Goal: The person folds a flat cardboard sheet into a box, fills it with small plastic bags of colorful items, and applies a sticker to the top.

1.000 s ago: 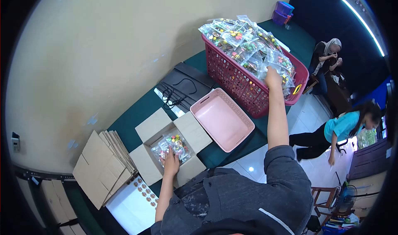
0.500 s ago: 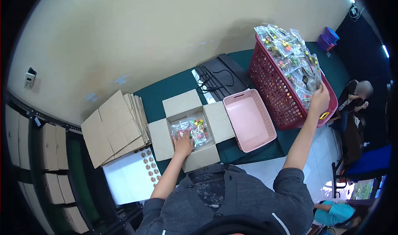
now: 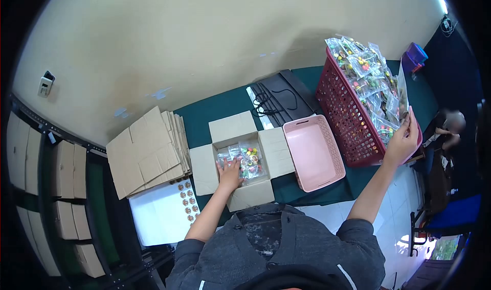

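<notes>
An open cardboard box (image 3: 206,171) stands before me with its flaps folded out. Inside lie clear plastic bags (image 3: 251,159) of small colourful pieces. My left hand (image 3: 229,176) rests on these bags at the box's left side, fingers spread. To the right, a tall maroon basket (image 3: 343,116) is heaped with similar bags (image 3: 364,65). At its near right rim, my right hand (image 3: 403,143) pinches the lower end of a pale, flat plastic bag (image 3: 403,90), which stands up edge-on along the heap. The contents of that bag cannot be made out.
A pink tray (image 3: 313,152) sits between box and basket. Behind it lie a black folder-like item (image 3: 294,93) and dark cords. Flattened cardboard (image 3: 146,154) is stacked left, above a white sheet (image 3: 158,213) with round stickers. Shelved boxes line the far left; a person (image 3: 444,131) is at right.
My right hand has shifted slightly at the basket's rim, and a pale flat bag now stands up from its fingers. My left hand stays on the bags. The whole view has tilted a little.
</notes>
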Action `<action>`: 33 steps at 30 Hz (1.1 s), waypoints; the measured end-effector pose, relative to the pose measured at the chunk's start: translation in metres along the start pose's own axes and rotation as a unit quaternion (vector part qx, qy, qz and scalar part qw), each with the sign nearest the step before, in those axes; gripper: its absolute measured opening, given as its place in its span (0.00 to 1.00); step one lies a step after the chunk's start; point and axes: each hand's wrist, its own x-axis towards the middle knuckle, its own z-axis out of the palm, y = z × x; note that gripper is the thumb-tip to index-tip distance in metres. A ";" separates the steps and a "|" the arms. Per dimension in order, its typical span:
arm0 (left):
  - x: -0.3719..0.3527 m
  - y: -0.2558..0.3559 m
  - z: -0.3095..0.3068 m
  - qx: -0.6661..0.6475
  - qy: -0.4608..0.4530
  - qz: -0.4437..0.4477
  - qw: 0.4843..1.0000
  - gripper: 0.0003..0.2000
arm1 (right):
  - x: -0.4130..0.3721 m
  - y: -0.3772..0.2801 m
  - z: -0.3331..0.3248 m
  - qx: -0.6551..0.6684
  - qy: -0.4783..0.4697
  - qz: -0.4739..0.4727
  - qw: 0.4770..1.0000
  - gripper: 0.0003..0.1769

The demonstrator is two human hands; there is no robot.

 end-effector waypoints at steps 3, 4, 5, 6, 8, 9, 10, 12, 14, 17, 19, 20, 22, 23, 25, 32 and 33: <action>0.007 0.004 0.010 -0.048 0.074 0.029 0.996 0.35 | -0.011 0.000 0.005 0.055 0.003 -0.077 0.996 0.15; 0.011 0.005 0.018 -0.077 0.143 0.064 0.985 0.30 | -0.015 -0.002 0.008 0.070 0.014 -0.115 0.991 0.16; 0.011 0.009 0.016 -0.078 0.150 0.063 0.984 0.30 | -0.020 -0.007 0.008 0.084 0.001 -0.131 0.988 0.17; 0.011 0.015 0.010 -0.068 0.109 0.084 0.988 0.28 | -0.025 -0.012 0.009 0.100 -0.019 -0.139 0.985 0.18; 0.018 0.016 0.018 -0.086 0.058 0.112 0.988 0.22 | -0.036 -0.021 0.010 0.131 -0.055 -0.149 0.979 0.20; 0.014 0.020 0.010 -0.087 0.065 0.114 0.988 0.22 | -0.042 -0.025 0.010 0.145 -0.077 -0.150 0.975 0.21; 0.010 0.022 -0.001 -0.110 0.012 0.108 0.988 0.22 | -0.049 -0.028 0.013 0.176 -0.090 -0.140 0.970 0.23; 0.009 0.020 -0.007 -0.131 -0.036 0.101 0.986 0.22 | -0.063 -0.038 0.017 0.215 -0.100 -0.151 0.960 0.23; 0.010 0.012 0.006 -0.216 0.080 0.102 0.968 0.24 | -0.080 -0.048 0.021 0.250 -0.107 -0.186 0.944 0.23; 0.012 0.000 0.028 -0.228 0.092 -0.004 0.969 0.26 | -0.107 -0.063 0.024 0.305 -0.174 -0.201 0.914 0.22; 0.007 -0.005 0.022 -0.187 0.045 -0.031 0.981 0.29 | -0.122 -0.073 0.027 0.336 -0.209 -0.202 0.896 0.21; 0.006 -0.007 0.024 -0.172 0.059 -0.026 0.983 0.29 | -0.127 -0.077 0.029 0.339 -0.210 -0.203 0.894 0.21; 0.003 -0.010 0.033 -0.159 0.071 -0.024 0.984 0.30 | -0.136 -0.083 0.031 0.365 -0.219 -0.207 0.881 0.21; 0.003 -0.011 0.035 -0.177 0.097 -0.052 0.978 0.30 | -0.139 -0.084 0.030 0.366 -0.221 -0.208 0.880 0.21; 0.004 -0.009 0.036 -0.196 0.125 -0.080 0.969 0.30 | -0.140 -0.086 0.030 0.368 -0.222 -0.203 0.880 0.21; 0.016 -0.012 0.048 -0.229 0.051 -0.080 0.969 0.35 | -0.147 -0.079 0.035 0.360 -0.233 -0.188 0.884 0.20; 0.020 -0.011 0.050 -0.229 0.072 -0.074 0.968 0.35 | -0.150 -0.079 0.034 0.361 -0.231 -0.187 0.884 0.20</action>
